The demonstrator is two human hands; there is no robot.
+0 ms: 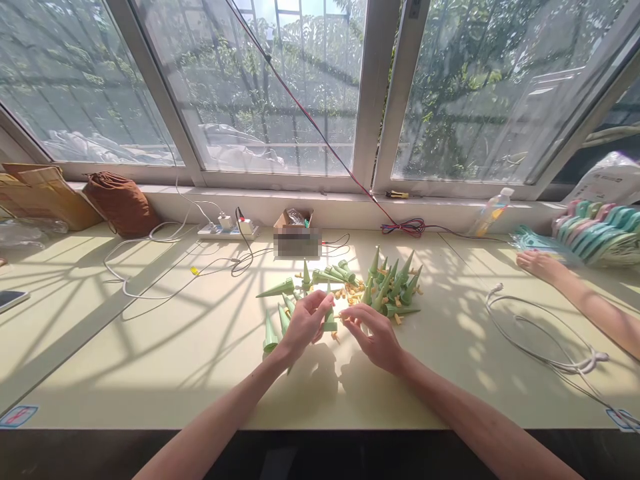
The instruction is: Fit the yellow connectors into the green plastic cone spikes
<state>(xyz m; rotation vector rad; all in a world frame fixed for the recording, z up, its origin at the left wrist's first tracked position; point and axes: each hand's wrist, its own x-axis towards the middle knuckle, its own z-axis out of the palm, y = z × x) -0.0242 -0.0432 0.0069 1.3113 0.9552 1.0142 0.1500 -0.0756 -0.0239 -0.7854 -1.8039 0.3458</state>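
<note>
My left hand (304, 325) is closed around a green plastic cone (329, 319), held just above the pale table (175, 360). My right hand (374, 337) pinches a small yellow piece (342, 315) right beside that cone's wide end. Beyond my hands lies a pile of green cones (390, 287), some upright and some on their sides, mixed with several small yellow pieces (353, 291). More loose cones (271, 333) lie left of my left hand.
Another person's hand (537, 263) rests on the table at the right, near stacked pink and teal items (597, 230). A white cable (545, 333) loops at right. A power strip (227, 231), small cardboard box (294, 219), brown bag (120, 202) and phone (11, 299) sit further off.
</note>
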